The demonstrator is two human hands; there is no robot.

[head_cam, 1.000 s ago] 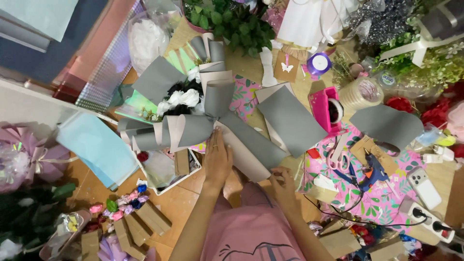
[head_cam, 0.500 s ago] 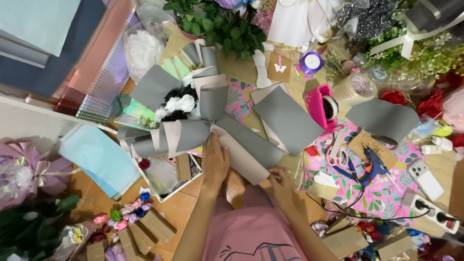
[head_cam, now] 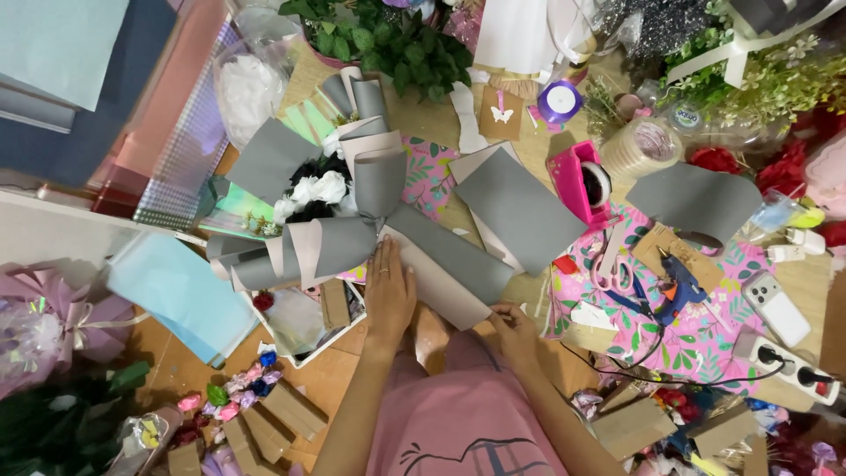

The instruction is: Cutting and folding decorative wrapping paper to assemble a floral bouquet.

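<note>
Bouquet (head_cam: 326, 220): lying left of centre, grey wrap fanning as before
Left hand (head_cam: 389, 295): still pressing flat, fingers spread, on the wrap; barely shifting
Right hand (head_cam: 515, 328): now pinching the grey sheet (head_cam: 441, 273) at its corner

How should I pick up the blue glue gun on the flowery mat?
Probably by its handle. The blue glue gun lies flat on the pink flowery mat, with its cord trailing off below. Come straight down from above, since the pink scissors crowd its left side, and close your grip around the handle, away from the nozzle tip.
</note>
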